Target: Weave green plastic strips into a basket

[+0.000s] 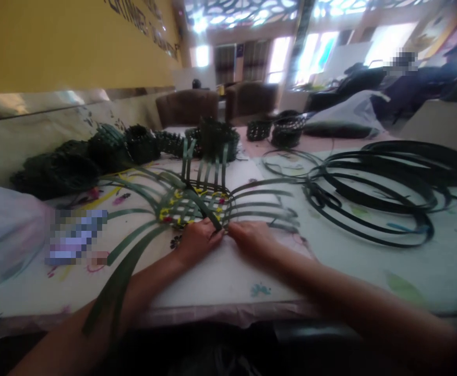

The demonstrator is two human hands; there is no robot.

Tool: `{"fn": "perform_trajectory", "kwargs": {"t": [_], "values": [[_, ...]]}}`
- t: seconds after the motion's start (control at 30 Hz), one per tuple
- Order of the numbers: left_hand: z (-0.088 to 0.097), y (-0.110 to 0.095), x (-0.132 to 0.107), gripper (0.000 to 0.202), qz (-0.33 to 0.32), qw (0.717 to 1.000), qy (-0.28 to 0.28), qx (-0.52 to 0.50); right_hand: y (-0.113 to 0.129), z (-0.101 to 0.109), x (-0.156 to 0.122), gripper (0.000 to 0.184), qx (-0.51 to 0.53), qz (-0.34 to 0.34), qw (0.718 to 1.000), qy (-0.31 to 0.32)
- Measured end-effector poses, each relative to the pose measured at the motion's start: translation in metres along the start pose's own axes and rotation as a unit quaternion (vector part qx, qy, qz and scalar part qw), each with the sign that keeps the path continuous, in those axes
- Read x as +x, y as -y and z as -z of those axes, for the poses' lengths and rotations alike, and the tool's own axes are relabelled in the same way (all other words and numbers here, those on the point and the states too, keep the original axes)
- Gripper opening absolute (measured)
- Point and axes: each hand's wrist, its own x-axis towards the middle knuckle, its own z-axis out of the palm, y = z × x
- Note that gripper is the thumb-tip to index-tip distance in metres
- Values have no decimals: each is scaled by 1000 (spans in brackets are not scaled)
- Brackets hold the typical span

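1. Floral-clothed table (220, 282) runs down the hall; finished dark baskets (75, 162) crowd its far left.
2. Mid-table, the left hand (197, 240) pinches a green strip (205, 211) at the near edge of the woven base (179, 209). Only a small square is interlaced, and the long ends lie loose.
3. Beside it, the right hand (252, 237) presses the same edge with curled fingers; I cannot tell whether it grips.
4. Coiled strips (388, 193) lie unused on the right.

Fingertips of the left hand (197, 239) are concealed at the near edge of the woven mat (195, 204). The coil of dark strips (388, 190) runs off the right edge. The yellow wall's lettering (146, 23) is cropped and unreadable. One tabletop item (75, 236) is pixelated.
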Motion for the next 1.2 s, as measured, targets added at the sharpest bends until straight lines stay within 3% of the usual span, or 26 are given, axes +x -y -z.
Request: {"fn": "perform_trajectory", "kwargs": {"t": [0.2, 0.47, 0.7, 0.87, 1.1, 1.2], "values": [[4, 20, -13, 23, -34, 999, 2, -42, 10, 0, 8, 19, -42, 106, 993, 6], [-1, 13, -12, 19, -21, 994, -42, -97, 4, -18, 3, 21, -59, 163, 974, -142], [0, 12, -11, 15, -21, 996, -23, -78, 9, -13, 2, 28, -63, 159, 968, -184], [2, 11, -10, 14, -13, 998, -1, -55, 10, -8, 6, 21, -77, 147, 966, -198], [2, 14, -6, 17, -29, 999, -13, -38, 7, -15, 13, 23, -65, 105, 976, -180], [3, 13, -6, 13, -27, 999, -30, -34, 2, -16, 14, 22, -43, 122, 978, -161]]}}
